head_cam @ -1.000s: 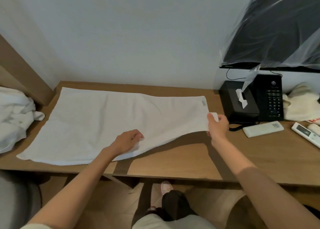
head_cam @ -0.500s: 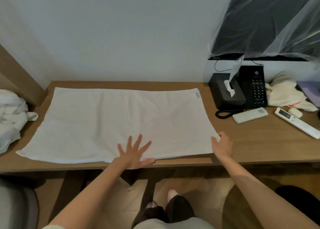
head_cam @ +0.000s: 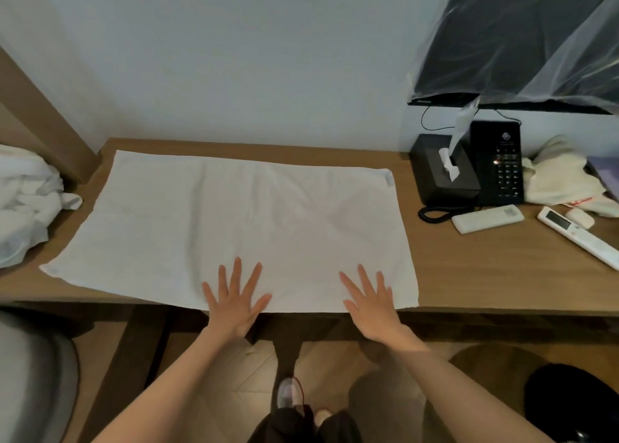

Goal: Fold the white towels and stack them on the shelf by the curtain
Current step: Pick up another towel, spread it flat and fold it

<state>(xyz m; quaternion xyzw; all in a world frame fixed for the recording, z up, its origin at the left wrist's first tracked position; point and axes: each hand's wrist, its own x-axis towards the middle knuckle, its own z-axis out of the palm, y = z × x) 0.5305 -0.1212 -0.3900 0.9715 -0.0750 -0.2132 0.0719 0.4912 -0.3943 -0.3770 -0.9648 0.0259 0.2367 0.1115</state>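
Head view: white towel (head_cam: 234,221) spread flat on wooden table (head_cam: 485,275), near edge at table front. Left hand (head_cam: 234,303) and right hand (head_cam: 373,303) both flat, fingers splayed and straight, pressing towel's near edge, gripping nothing. Crumpled white linen (head_cam: 26,201) at far left. Right of towel: black tissue box (head_cam: 442,171), black phone (head_cam: 502,164), two white remotes (head_cam: 487,218), cream cloth (head_cam: 559,178). Plastic-wrapped dark screen (head_cam: 522,40) on wall above.
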